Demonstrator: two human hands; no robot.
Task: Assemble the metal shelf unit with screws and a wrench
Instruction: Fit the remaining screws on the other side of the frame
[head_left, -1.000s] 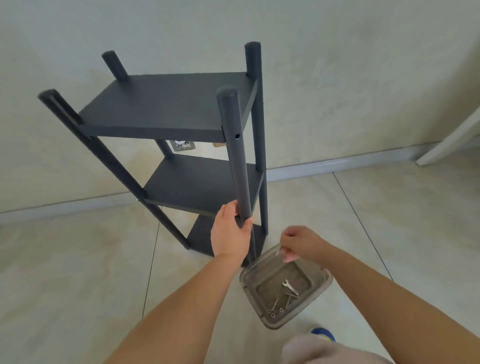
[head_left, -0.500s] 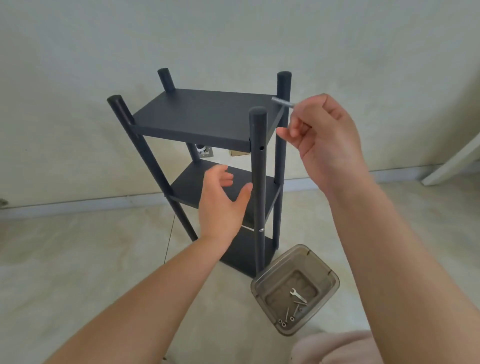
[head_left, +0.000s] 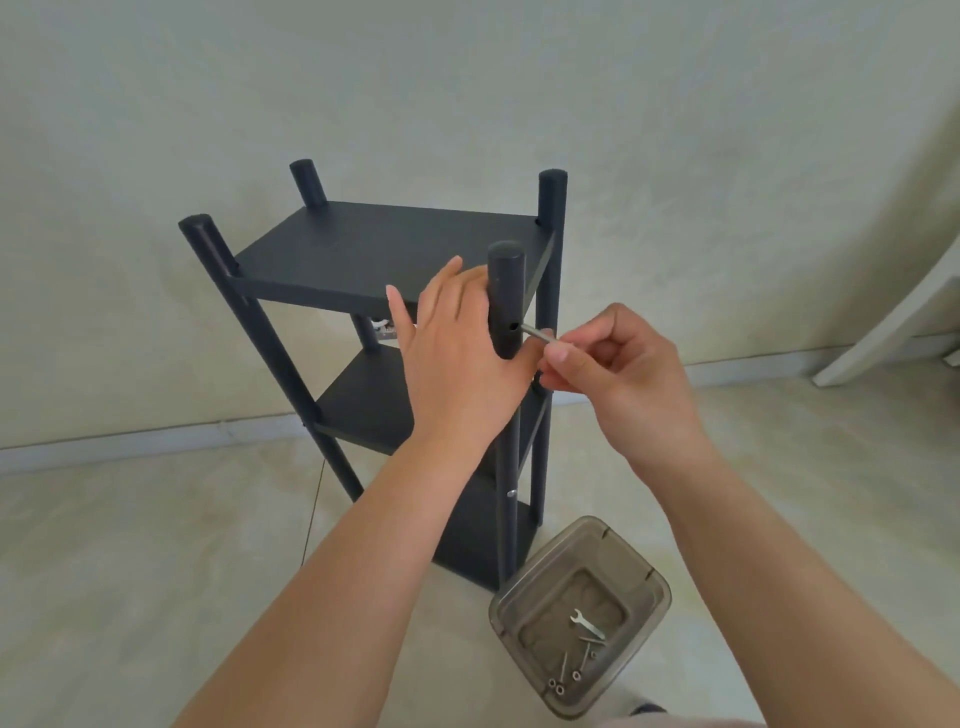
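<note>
Left hand (head_left: 457, 358) is laid flat against the post (head_left: 506, 296); screw (head_left: 535, 332), pinched by right hand (head_left: 618, 374), should be kept square to the hole (head_left: 514, 327)

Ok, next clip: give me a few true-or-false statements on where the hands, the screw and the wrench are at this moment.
1. The right hand pinches a silver metal screw at the hole in the black shelf unit's near post. True.
2. The small silver wrench is in the left hand. False: it lies in the clear plastic container on the floor.
3. The left hand rests against the near post by the top shelf. True.
4. The container holds no screws. False: several loose screws lie beside the wrench.
</note>
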